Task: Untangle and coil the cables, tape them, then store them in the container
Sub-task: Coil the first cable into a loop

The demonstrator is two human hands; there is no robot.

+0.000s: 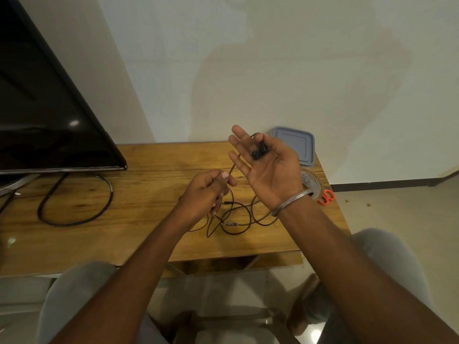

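Note:
A thin black earphone cable (236, 220) lies in loose tangled loops on the wooden table (139, 209). My right hand (268, 170) is raised palm-up, its thumb pinning the black earbuds (259, 151) against the palm while the fingers stay spread. From there the cable runs down and left to my left hand (208, 192), which pinches it between thumb and fingers. A grey-blue lidded container (296, 146) sits at the table's far right corner, partly behind my right hand. A roll of tape (314, 184) lies beside my right wrist.
A large dark TV screen (42, 108) stands at the left, with a thick black cable (74, 202) looped on the table below it. Orange scissor handles (326, 197) show at the table's right edge. A white wall rises behind. My knees are under the table's near edge.

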